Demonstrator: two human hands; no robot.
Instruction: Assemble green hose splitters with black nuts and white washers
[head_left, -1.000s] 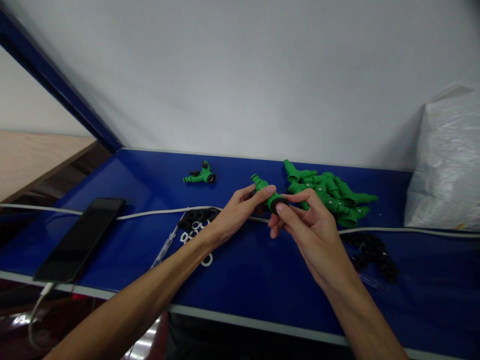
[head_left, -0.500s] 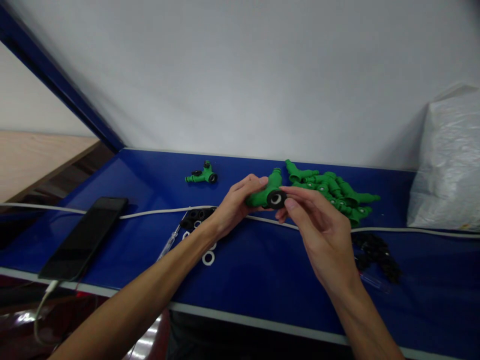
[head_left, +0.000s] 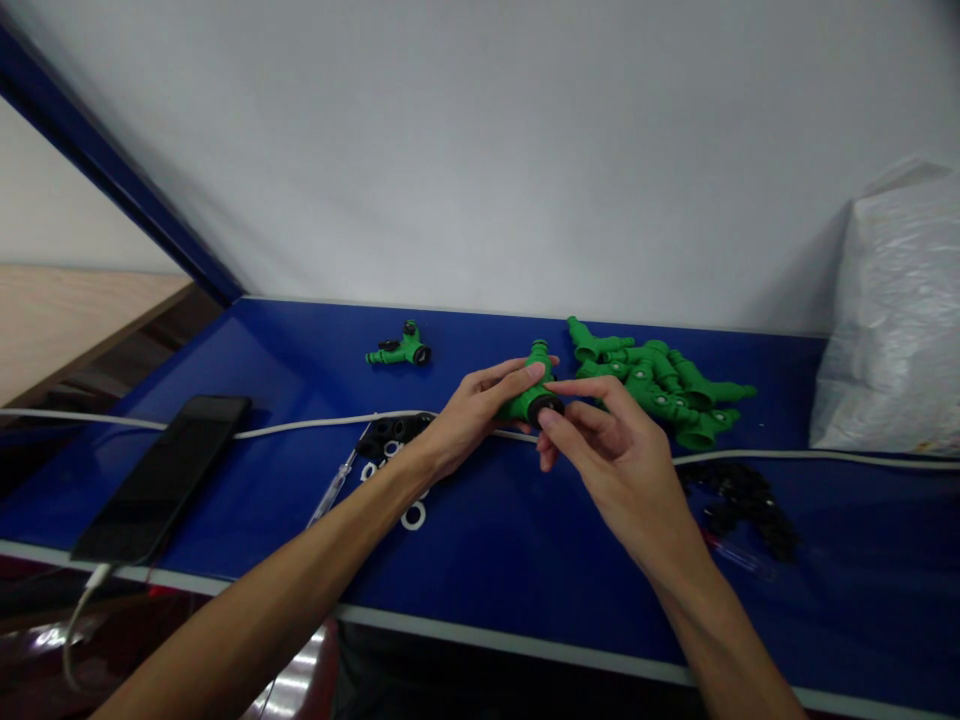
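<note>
My left hand (head_left: 474, 412) is closed around a green Y-shaped hose connector (head_left: 539, 355) above the middle of the table. At its near end sits a black ring (head_left: 535, 408). My right hand (head_left: 626, 455) grips that ring, the thumb at its opening and the index finger reaching over the top. The fingers partly cover the opening. Behind the right hand lies a heap of green connectors (head_left: 660, 370). Black rings (head_left: 386, 432) and white washers (head_left: 413, 516) lie beside my left forearm.
Another green connector with black fittings (head_left: 401, 346) stands at the back left. A phone (head_left: 161, 480) lies left on the blue table (head_left: 480, 570). A white cable (head_left: 300, 427) crosses it. Small black parts (head_left: 746, 505), a screwdriver (head_left: 335, 487) and a plastic bag (head_left: 889, 320) are around.
My right hand has moved left and its thumb now covers part of the ring's opening. The connector has tilted slightly and shifted a little left.
</note>
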